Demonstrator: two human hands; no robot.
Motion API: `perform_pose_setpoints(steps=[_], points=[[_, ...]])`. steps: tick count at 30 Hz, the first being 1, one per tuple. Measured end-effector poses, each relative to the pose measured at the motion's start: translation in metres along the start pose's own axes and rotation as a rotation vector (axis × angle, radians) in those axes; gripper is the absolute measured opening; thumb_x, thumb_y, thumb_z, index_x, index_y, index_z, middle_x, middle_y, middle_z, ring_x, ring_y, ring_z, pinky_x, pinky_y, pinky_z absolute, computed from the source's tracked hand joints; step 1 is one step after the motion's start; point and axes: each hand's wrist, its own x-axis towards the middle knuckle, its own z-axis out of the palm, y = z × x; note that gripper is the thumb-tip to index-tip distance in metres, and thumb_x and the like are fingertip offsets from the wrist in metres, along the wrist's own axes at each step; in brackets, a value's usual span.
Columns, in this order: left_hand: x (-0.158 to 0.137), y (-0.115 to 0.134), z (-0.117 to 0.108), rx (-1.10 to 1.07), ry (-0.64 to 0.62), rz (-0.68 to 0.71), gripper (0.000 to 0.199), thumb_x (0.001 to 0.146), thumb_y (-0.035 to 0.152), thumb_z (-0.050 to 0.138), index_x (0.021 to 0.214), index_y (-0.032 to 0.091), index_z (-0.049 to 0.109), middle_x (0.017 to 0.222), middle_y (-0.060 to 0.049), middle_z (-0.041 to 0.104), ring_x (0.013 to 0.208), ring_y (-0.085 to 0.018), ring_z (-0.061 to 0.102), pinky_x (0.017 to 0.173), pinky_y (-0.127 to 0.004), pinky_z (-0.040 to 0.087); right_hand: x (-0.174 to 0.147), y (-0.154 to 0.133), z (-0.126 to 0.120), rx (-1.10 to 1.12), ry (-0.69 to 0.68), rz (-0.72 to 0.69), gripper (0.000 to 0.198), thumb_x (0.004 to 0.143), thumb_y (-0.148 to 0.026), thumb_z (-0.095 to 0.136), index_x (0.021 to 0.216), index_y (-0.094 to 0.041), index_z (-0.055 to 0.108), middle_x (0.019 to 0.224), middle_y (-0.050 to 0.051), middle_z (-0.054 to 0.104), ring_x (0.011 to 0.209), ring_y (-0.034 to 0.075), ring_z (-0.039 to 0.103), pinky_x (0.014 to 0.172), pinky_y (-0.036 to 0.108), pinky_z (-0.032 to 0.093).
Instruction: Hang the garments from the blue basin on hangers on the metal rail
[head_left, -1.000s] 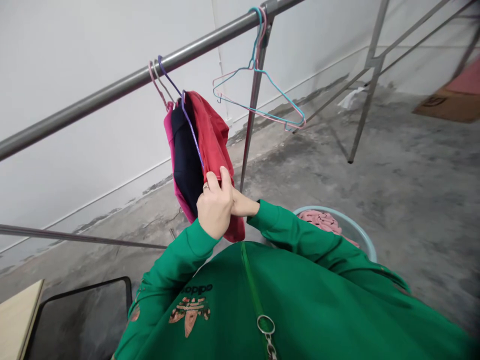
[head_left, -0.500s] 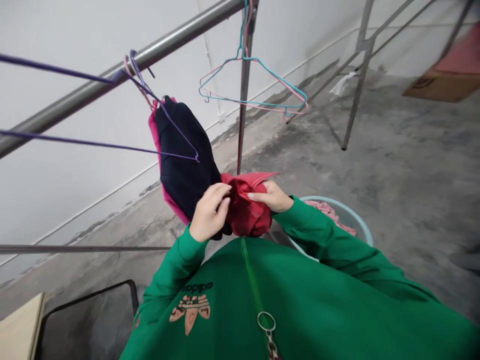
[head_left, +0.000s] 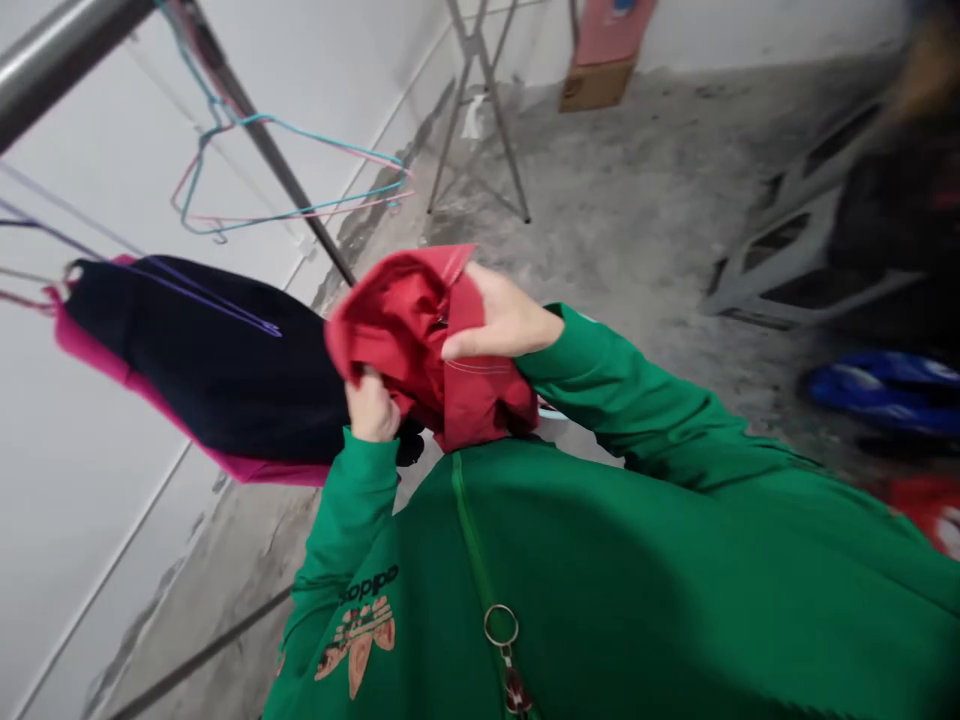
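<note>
A bunched red garment (head_left: 480,400) with pale stitching is held up in front of my chest, its edge spread into a loose opening. My left hand (head_left: 373,408) grips its left side, the fingers partly hidden behind the cloth. At the upper right, my right hand (head_left: 506,315) clasps the fabric with the thumb on the near side. Left of my hands hang a dark navy garment (head_left: 225,350) and a bright pink garment (head_left: 112,358) behind it. A purple hanger (head_left: 210,298) crosses in front of the navy one.
A metal rail (head_left: 60,70) runs across the top left, with blue and pink hangers (head_left: 300,212) on the rack. Behind are a folding stand (head_left: 480,60) and a cardboard box (head_left: 596,85). Grey stools (head_left: 780,250) and a blue item (head_left: 885,390) lie to the right.
My view has swung right, so the rack sits further left. My left hand has closed on the red garment's left side, and the cloth is raised and spread wider.
</note>
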Motion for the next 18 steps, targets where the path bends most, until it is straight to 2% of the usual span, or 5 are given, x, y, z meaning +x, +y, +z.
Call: perform_pose_setpoints(steps=[2, 4, 9, 13, 18], points=[[0.004, 0.026, 0.016, -0.174, -0.012, 0.021, 0.044, 0.089, 0.053, 0.049, 0.116, 0.022, 0.063, 0.116, -0.007, 0.069, 0.120, -0.021, 0.059, 0.107, -0.038, 0.047, -0.018, 0.026, 0.008, -0.124, -0.081, 0.090, 0.109, 0.052, -0.050, 0.086, 0.141, -0.009, 0.038, 0.154, 0.018, 0.030, 0.145, 0.032, 0.025, 0.124, 0.044, 0.015], [0.004, 0.045, 0.037, -0.309, -0.100, -0.004, 0.041, 0.092, 0.049, 0.043, 0.116, 0.022, 0.063, 0.120, -0.006, 0.067, 0.125, -0.022, 0.056, 0.109, -0.039, 0.045, -0.039, 0.054, 0.027, -0.124, -0.143, 0.222, 0.121, 0.039, -0.049, 0.090, 0.140, -0.007, 0.038, 0.154, 0.021, 0.028, 0.146, 0.036, 0.021, 0.123, 0.049, 0.012], [-0.001, 0.043, 0.069, -0.171, -0.219, -0.004, 0.047, 0.086, 0.057, 0.055, 0.118, 0.024, 0.062, 0.122, -0.005, 0.065, 0.124, -0.023, 0.057, 0.107, -0.035, 0.047, -0.079, 0.087, 0.052, 0.115, 0.089, 0.438, 0.050, 0.063, -0.034, 0.079, 0.104, -0.011, 0.063, 0.103, 0.006, 0.071, 0.098, 0.019, 0.064, 0.093, 0.033, 0.053], [0.010, 0.029, 0.046, 0.189, -0.357, 0.220, 0.066, 0.075, 0.062, 0.068, 0.127, 0.023, 0.056, 0.124, -0.008, 0.063, 0.120, -0.025, 0.059, 0.104, -0.036, 0.050, -0.085, 0.043, -0.010, 0.085, 0.330, 0.432, 0.031, 0.067, -0.028, 0.076, 0.089, -0.010, 0.064, 0.085, -0.002, 0.071, 0.080, 0.012, 0.063, 0.086, 0.028, 0.055], [0.009, 0.012, 0.005, 0.282, -0.536, 0.172, 0.058, 0.083, 0.057, 0.063, 0.132, 0.029, 0.051, 0.127, -0.006, 0.061, 0.111, -0.022, 0.064, 0.092, -0.034, 0.055, -0.067, -0.057, -0.101, 0.083, 0.779, 0.230, 0.030, 0.061, -0.016, 0.077, 0.088, -0.005, 0.069, 0.100, -0.002, 0.070, 0.111, 0.022, 0.061, 0.088, 0.026, 0.051]])
